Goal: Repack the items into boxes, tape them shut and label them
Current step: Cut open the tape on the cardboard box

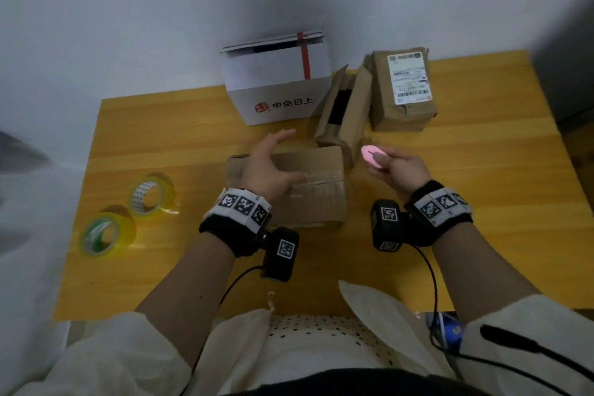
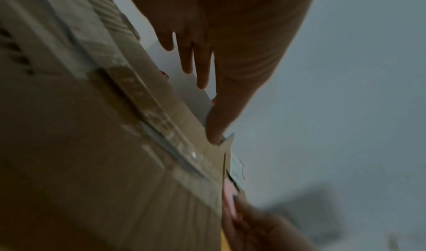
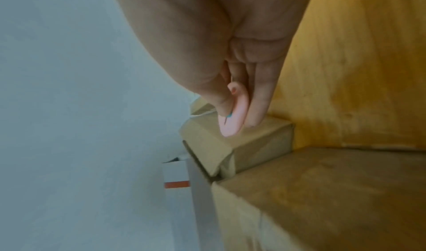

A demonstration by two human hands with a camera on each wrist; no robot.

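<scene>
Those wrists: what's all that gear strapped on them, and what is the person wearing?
Each wrist carries a black band topped by a row of white tiles printed with black square codes: left band, right band. A small black camera box with its own code tag hangs below each: left box, right box. Thin black cables run back toward the body. The cream sleeves are pushed up.

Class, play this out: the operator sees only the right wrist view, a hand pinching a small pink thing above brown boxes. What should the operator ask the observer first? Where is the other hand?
Observer: The left hand rests with spread fingers on the nearest brown box.
Operator: Is that box sealed?
Observer: Clear tape runs along its closed top seam.
Operator: Any tape rolls around?
Observer: Two tape rolls lie on the yellow table, left of that box.
</scene>
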